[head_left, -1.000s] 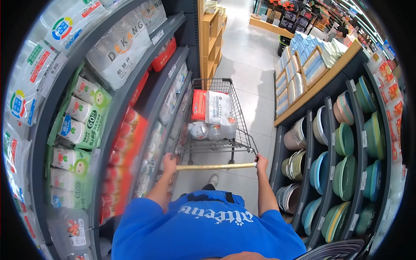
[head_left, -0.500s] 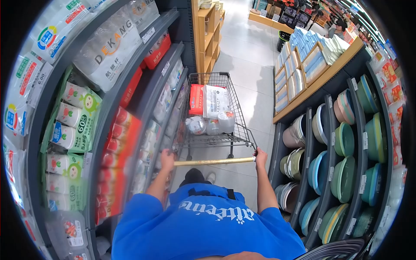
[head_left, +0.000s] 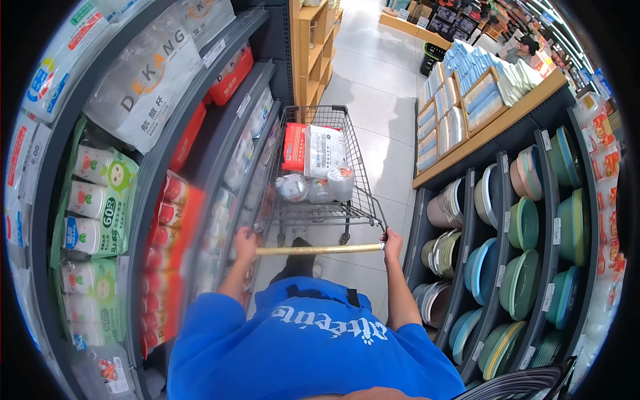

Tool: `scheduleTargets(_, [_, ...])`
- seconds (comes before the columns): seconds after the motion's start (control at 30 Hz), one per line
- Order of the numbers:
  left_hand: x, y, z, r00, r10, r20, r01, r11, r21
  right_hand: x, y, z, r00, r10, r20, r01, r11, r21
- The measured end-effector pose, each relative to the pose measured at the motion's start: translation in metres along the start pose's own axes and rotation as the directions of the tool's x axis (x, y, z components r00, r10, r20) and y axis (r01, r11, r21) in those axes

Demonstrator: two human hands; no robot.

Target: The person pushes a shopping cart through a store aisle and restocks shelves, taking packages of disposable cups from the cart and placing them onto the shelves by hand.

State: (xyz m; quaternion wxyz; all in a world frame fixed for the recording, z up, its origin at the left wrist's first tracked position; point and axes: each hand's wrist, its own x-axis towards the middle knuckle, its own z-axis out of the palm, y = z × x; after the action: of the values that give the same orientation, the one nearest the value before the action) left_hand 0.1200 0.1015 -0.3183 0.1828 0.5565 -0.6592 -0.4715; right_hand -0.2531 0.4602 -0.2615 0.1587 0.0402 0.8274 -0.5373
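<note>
A wire shopping cart (head_left: 363, 170) stands in front of me, with a pale gold handle bar (head_left: 313, 251) across its near side. My left hand (head_left: 246, 245) is closed around the bar's left end, and my right hand (head_left: 393, 245) grips its right end. Inside the basket, a red package (head_left: 294, 147) lies beside a white printed package (head_left: 325, 151). Nearer to me are clear-wrapped packs, one on the left (head_left: 292, 187) and a round-topped one on the right (head_left: 341, 183).
Shelves of bagged cups (head_left: 100, 193) line the left side, close to my left hand. Stacked basins (head_left: 523, 283) fill the right shelves, below folded towels (head_left: 490, 97). Tiled floor (head_left: 373, 100) runs ahead past a wooden shelf (head_left: 313, 53). A person (head_left: 523, 50) is at the far right.
Both hands remain on the bar. The cart and hands sit slightly further left in view, and the side shelves have shifted a little. More of one leg shows beneath the handle.
</note>
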Motion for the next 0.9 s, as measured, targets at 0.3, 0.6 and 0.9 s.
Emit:
scheduleTargets(0.3, [-0.034,0.078,-0.018,0.996,-0.079,0.049,0.08,0.996,-0.029,-0.001,0.007,-0.006,1.0,-0.001,-0.013,0.0,1.0,-0.022])
scheduleTargets(0.6, [-0.022,0.094,-0.021,0.991,0.127,0.04,-0.133,0.926,0.352,-0.013,-0.021,-0.011,1.0,-0.012,-0.003,0.012,0.992,-0.126])
scheduleTargets(0.9, [0.121,0.162,0.098,0.906,0.367,0.212,-0.419,0.851,0.315,-0.019,-0.023,-0.017,0.993,0.026,-0.115,-0.052,0.972,-0.228])
